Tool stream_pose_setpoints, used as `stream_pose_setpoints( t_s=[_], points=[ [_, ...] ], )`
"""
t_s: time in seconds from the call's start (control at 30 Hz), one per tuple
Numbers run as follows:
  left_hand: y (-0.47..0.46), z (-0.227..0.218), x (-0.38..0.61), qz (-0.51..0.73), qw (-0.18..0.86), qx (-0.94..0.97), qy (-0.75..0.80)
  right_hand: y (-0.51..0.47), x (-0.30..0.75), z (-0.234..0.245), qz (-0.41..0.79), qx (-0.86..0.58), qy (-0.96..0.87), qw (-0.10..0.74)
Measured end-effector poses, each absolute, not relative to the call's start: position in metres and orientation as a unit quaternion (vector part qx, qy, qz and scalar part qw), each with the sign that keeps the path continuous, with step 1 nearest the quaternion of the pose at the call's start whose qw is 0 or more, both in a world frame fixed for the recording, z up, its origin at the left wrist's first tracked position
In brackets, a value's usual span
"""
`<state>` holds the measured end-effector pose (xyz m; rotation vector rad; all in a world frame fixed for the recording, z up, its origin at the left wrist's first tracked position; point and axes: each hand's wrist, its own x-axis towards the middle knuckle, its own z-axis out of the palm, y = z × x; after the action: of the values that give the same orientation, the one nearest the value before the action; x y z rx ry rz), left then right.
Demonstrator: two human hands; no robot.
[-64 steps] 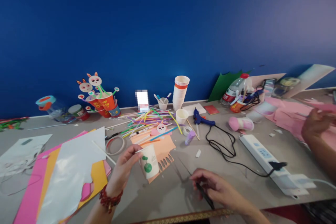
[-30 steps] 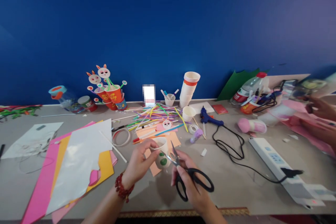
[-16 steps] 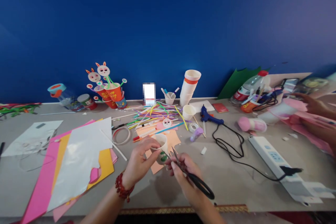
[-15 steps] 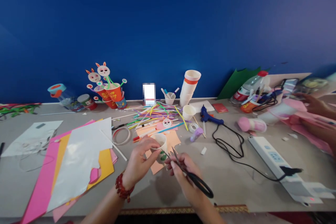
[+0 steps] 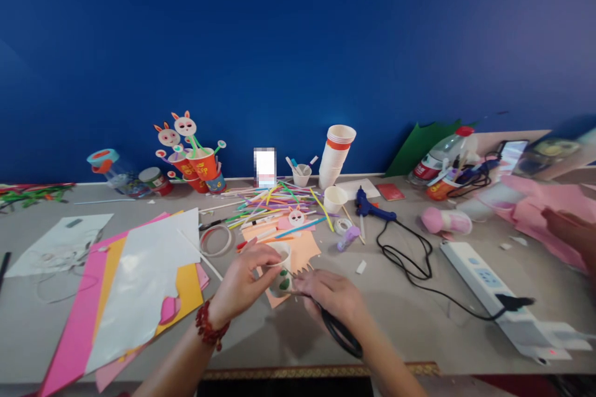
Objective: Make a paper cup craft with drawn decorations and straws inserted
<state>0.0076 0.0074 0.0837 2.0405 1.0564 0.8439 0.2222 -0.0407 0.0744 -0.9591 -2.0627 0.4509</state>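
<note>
Paper cup [image 5: 280, 271], white with a green print, is the thing you are holding, tipped on its side just above the grey table [image 5: 419, 322] at the middle of your view. Starting at your far left, a loose stack of coloured sheets [image 5: 139, 285], pink, yellow and white, lies fanned out flat and well apart from your hands, so it seems parked out of the way. Next comes your left hand [image 5: 242, 282], with a red bead bracelet [image 5: 207, 325] at the wrist. Its fingers are curled round the cup and its thumb is up by the rim, a grip that looks meant to steady the thin wall and turn its side toward the other hand. Under the cup lies a peach sheet [image 5: 305, 249] with a fringed edge, and beyond it a heap of coloured straws [image 5: 274, 201] is spread within reach. Your right hand [image 5: 331, 294] is closed through the black handles of the scissors [image 5: 342, 335], knuckles up. The blades point at the cup's lower side and touch it or nearly so, but how far apart they stand I cannot tell, since your fingers cover them. Further right a blue glue gun [image 5: 372, 211] rests on its side with its cord trailing to a white power strip [image 5: 488, 282], kept clear of the paper. At the right edge another person's hand [image 5: 570, 229] is beside pink paper [image 5: 540, 201], apart from yours.
</note>
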Motion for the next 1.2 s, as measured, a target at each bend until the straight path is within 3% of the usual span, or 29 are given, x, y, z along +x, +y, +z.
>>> stream_pose_setpoints(
  t_s=[0.1, 0.2, 0.33, 0.47, 0.6, 0.7, 0.87, 1.0, 1.1, 1.2],
  points=[
    [0.006, 0.087, 0.010, 0.320, 0.306, 0.794, 0.416, -0.039, 0.224, 0.070, 0.200, -0.371, -0.813, 0.402],
    [0.001, 0.087, 0.015, 0.340, 0.240, 0.805, 0.422, -0.044, 0.216, 0.064, 0.296, -0.408, -0.739, 0.446],
    [-0.005, 0.082, 0.022, 0.372, 0.136, 0.825, 0.404, -0.054, 0.193, 0.056, 0.520, -0.462, -0.437, 0.569],
    [-0.007, 0.076, 0.024, 0.382, 0.086, 0.833, 0.391, -0.055, 0.177, 0.054, 0.609, -0.439, -0.238, 0.616],
    [-0.003, 0.075, 0.021, 0.381, 0.111, 0.826, 0.400, -0.051, 0.184, 0.055, 0.588, -0.433, -0.310, 0.609],
    [-0.001, 0.076, 0.019, 0.380, 0.169, 0.813, 0.407, -0.046, 0.200, 0.060, 0.546, -0.437, -0.458, 0.549],
    [0.001, 0.081, 0.016, 0.352, 0.210, 0.814, 0.411, -0.031, 0.226, 0.077, 0.340, -0.390, -0.746, 0.419],
    [0.003, 0.085, 0.013, 0.299, 0.235, 0.828, 0.413, -0.019, 0.235, 0.084, 0.227, -0.322, -0.856, 0.335],
    [0.004, 0.085, 0.011, 0.283, 0.239, 0.831, 0.415, -0.020, 0.233, 0.080, 0.234, -0.331, -0.859, 0.312],
    [0.003, 0.083, 0.012, 0.310, 0.221, 0.826, 0.415, -0.030, 0.225, 0.071, 0.320, -0.382, -0.782, 0.375]
  ],
)
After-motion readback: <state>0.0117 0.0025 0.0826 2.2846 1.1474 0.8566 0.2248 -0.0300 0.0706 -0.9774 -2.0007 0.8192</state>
